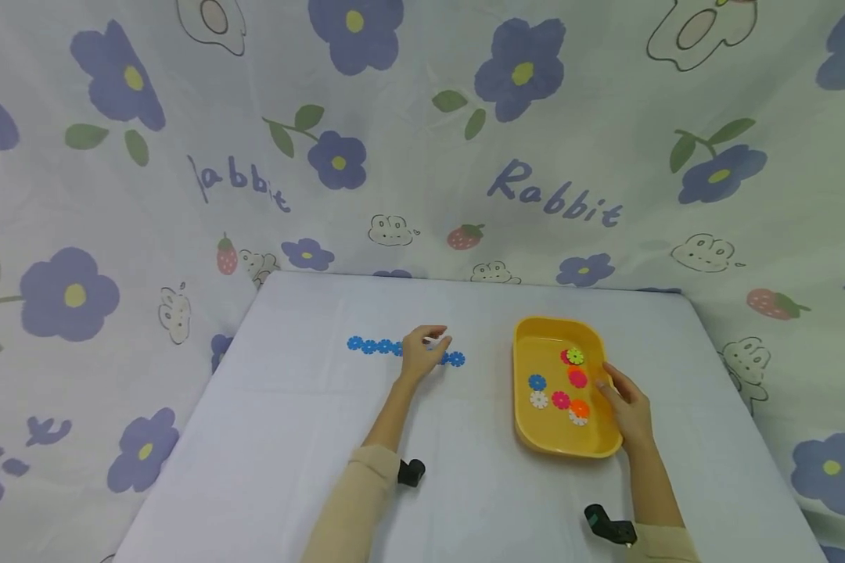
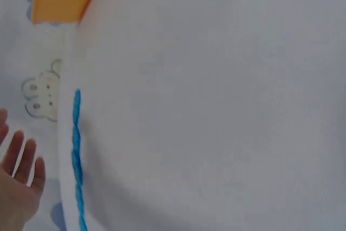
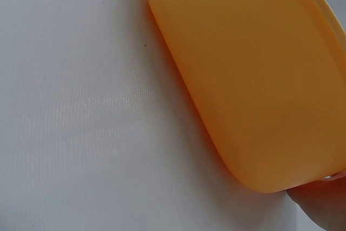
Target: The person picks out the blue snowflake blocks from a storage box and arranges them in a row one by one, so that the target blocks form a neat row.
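A row of blue flower-shaped discs [image 1: 370,346] lies across the white table, end against end. My left hand [image 1: 421,353] is above the row's right half and hides some discs. In the left wrist view the fingers of this left hand [image 2: 20,177] are spread and hold nothing, beside the blue row [image 2: 77,158]. My right hand [image 1: 628,407] grips the right side of a yellow tray [image 1: 545,434], thumb at the rim. In the right wrist view only part of the hand [image 3: 321,204] shows at the tray's end [image 3: 243,79].
Inside the tray are several loose discs: a blue one [image 1: 537,382], a white one [image 1: 538,399], a pink one [image 1: 560,400], an orange one [image 1: 580,408] and a yellow-green one [image 1: 575,356]. A patterned cloth [image 1: 422,180] hangs behind the table [image 1: 289,438].
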A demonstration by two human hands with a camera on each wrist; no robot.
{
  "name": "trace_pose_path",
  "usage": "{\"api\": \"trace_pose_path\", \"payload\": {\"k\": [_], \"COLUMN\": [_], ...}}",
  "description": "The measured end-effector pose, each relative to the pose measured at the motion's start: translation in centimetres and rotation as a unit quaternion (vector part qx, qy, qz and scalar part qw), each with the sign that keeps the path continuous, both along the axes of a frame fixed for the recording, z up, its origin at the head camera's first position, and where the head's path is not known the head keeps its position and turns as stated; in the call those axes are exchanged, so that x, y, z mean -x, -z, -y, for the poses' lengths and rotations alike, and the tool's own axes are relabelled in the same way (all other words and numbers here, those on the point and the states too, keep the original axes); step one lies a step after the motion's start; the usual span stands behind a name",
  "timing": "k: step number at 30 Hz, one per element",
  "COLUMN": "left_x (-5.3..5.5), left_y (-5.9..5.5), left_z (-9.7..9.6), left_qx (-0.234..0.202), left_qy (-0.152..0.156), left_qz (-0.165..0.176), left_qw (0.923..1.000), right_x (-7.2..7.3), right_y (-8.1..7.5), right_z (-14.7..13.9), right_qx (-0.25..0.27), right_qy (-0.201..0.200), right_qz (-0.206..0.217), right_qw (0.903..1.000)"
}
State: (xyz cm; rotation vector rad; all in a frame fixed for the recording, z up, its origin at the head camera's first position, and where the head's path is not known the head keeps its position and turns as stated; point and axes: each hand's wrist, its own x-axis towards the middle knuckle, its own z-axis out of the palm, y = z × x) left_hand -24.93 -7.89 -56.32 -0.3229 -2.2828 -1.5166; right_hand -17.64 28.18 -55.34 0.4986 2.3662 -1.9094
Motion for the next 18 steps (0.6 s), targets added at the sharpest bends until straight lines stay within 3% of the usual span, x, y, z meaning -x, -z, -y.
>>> {"api": "trace_pose_path", "payload": {"k": [4,9,12,18], "left_x": [-0.5,-1.1,-1.1,-0.4], "left_y": [-1.9,-3.4,-3.6,-3.6], "left_z": [-2.7,-6.9,-9.1,-12.0], "left_qx": [0.019,0.039,0.04,0.082], "left_qy": [0.084,0.188,0.226,0.269], "left_qz": [-0.01,0.012,0.036,0.068], "left_qw": [0.9963,0.9814,0.9726,0.9573], "right_x": [0.0,0.0,0.0,0.1], "right_y": [0.2,0.4,0.5,0.4], "right_z": [-0.1,-0.1,-0.1,-0.1], "right_qx": [0.003,0.003,0.004,0.0], "right_qy": [0.003,0.007,0.008,0.01], "right_qz": [-0.003,-0.003,-0.001,-0.002], "right_qw": [1.0,1.0,1.0,1.0]}}
